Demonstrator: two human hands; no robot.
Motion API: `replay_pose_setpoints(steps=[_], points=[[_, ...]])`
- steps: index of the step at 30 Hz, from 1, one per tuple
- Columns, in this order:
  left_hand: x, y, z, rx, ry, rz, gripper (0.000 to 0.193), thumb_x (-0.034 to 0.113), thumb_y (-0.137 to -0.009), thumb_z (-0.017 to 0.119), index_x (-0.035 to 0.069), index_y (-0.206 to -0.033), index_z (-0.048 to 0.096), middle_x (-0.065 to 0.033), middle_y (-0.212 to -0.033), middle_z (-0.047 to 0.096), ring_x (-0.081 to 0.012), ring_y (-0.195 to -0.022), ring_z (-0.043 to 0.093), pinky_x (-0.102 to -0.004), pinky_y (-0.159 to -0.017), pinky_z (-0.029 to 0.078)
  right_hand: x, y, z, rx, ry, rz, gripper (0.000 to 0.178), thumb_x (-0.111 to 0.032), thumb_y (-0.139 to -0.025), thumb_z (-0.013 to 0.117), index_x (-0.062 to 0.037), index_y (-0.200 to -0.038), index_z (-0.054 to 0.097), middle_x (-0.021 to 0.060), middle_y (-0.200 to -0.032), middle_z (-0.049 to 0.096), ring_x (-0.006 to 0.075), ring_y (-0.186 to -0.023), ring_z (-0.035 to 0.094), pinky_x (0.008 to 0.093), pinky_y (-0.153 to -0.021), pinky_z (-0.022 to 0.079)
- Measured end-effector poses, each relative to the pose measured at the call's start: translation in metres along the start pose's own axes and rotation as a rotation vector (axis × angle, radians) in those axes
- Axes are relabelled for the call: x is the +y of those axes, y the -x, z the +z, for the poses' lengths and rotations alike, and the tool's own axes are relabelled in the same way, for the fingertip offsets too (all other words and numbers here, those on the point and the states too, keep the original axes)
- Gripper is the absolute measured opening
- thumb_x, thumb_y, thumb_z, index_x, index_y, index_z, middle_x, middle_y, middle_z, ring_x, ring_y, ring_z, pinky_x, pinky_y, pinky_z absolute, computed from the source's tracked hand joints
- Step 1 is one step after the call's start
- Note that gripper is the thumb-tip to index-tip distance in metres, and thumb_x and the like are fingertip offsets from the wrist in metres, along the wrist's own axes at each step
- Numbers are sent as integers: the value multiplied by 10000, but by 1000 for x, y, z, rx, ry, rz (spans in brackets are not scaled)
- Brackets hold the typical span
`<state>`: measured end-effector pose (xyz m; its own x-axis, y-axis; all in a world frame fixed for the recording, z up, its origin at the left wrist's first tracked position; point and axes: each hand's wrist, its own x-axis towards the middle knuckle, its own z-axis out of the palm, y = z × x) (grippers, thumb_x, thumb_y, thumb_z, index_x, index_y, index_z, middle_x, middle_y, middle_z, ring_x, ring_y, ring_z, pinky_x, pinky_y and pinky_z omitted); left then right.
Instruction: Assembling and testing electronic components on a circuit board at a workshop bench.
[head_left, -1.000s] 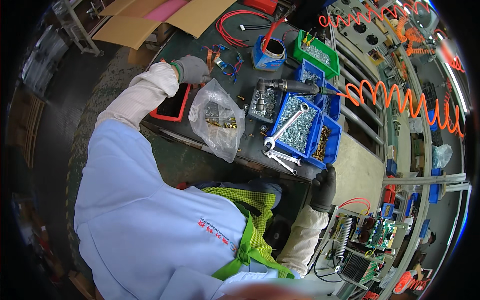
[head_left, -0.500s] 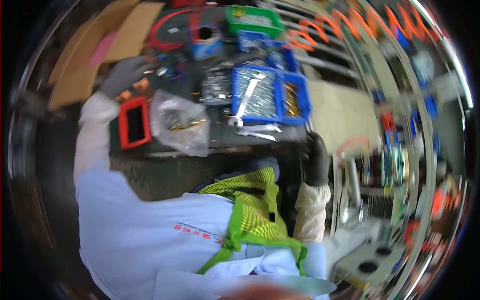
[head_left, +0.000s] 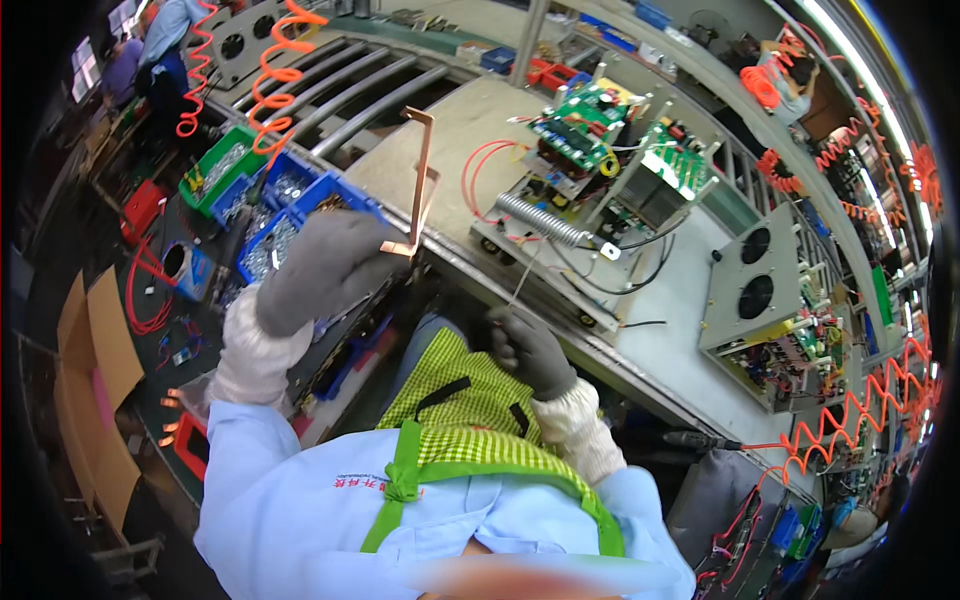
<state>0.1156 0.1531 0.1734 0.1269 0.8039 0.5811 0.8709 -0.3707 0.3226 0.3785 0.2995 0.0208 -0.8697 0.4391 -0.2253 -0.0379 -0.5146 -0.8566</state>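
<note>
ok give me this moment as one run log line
left hand: holding bent copper strip | right hand: near thin wire, contact unclear | nearby: silver coil, green circuit board

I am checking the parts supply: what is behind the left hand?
Behind the left hand, blue bins with small silver parts show. The hand covers part of these bins, so what lies there is hidden.

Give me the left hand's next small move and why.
Probably ease the bent, flat copper strip rightward, toward the metal-framed unit with green circuit boards: the grey-gloved left hand holds the strip by one end, and the unit stands to the right.
</note>
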Motion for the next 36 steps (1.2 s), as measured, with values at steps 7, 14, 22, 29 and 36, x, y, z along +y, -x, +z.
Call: replay_pose_setpoints(steps=[7, 14, 22, 29, 36], points=[[-174, -45, 159, -49, -230, -217, 234, 308, -884, 574, 88, -906, 653, -149, -802, 647, -348, -770, 619, -430, -678, 491, -17, 89, -78, 280, -167, -212, 309, -205, -960, 499, -27, -1213, 489, 22, -818, 463, 96, -672, 404, 212, -542, 353], [-216, -41, 232, -498, -184, -423, 237, 320, -884, 550, 127, -945, 673, -154, -852, 661, -362, -809, 618, -460, -728, 482, -70, 86, -83, 388, -55, -365, 364, -284, -950, 543, -9, -1184, 492, 7, -772, 444, 82, -620, 384, 194, -494, 335], [-213, -81, 110, -48, 384, -689, 389, 424, -866, 599, 40, -832, 656, -13, -647, 547, -107, -614, 506, -276, -558, 412, -128, 57, -81, 307, 27, -533, 270, -275, -983, 481, -23, -1074, 513, -1, -704, 410, 60, -544, 324, 188, -439, 277], [-53, -157, 50, -574, 767, -54, 248, 235, -935, 562, 9, -907, 659, 1, -715, 600, -63, -626, 496, -232, -563, 409, -181, 26, -26, 276, 734, -598, 264, -193, -956, 527, -7, -1124, 611, 26, -843, 565, 124, -734, 526, 267, -644, 423], [-8, -203, 109, -751, 942, 113, 281, 257, -918, 598, -18, -930, 655, -32, -710, 602, -88, -672, 526, -252, -617, 440, -201, 35, -9, 226, 1608, -705, 220, -176, -842, 643, -75, -1035, 615, 137, -832, 568, 326, -736, 588, 392, -627, 481]])
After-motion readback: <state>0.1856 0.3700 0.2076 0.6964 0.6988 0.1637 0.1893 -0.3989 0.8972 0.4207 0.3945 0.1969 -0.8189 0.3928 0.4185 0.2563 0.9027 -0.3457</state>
